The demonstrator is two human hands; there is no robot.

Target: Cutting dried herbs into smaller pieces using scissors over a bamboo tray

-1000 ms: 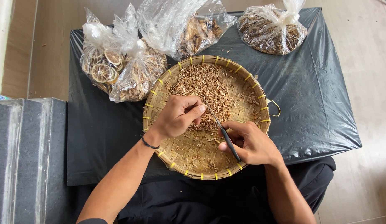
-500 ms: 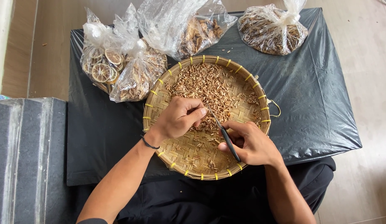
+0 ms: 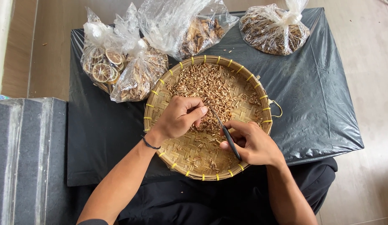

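Observation:
A round woven bamboo tray [image 3: 160, 89] lies on a black plastic sheet and holds a heap of small brown dried herb pieces [image 3: 202, 85]. My left hand [image 3: 179, 117] rests over the middle of the tray, fingers curled and pinching some of the pieces. My right hand [image 3: 252, 143] sits at the tray's near right side, gripping dark scissors [image 3: 228, 137] whose blades point up toward my left fingertips.
Clear plastic bags of dried goods stand beyond the tray: one with dried citrus slices [image 3: 103, 66], one beside it [image 3: 140, 75], an open one [image 3: 190, 31], a tied one at the far right [image 3: 275, 31]. The black sheet [image 3: 315, 96] covers a low table. A grey block [image 3: 27, 158] lies left.
My left hand has shifted slightly over the pile, fingers closing on the pieces. The right hand and scissors have barely moved.

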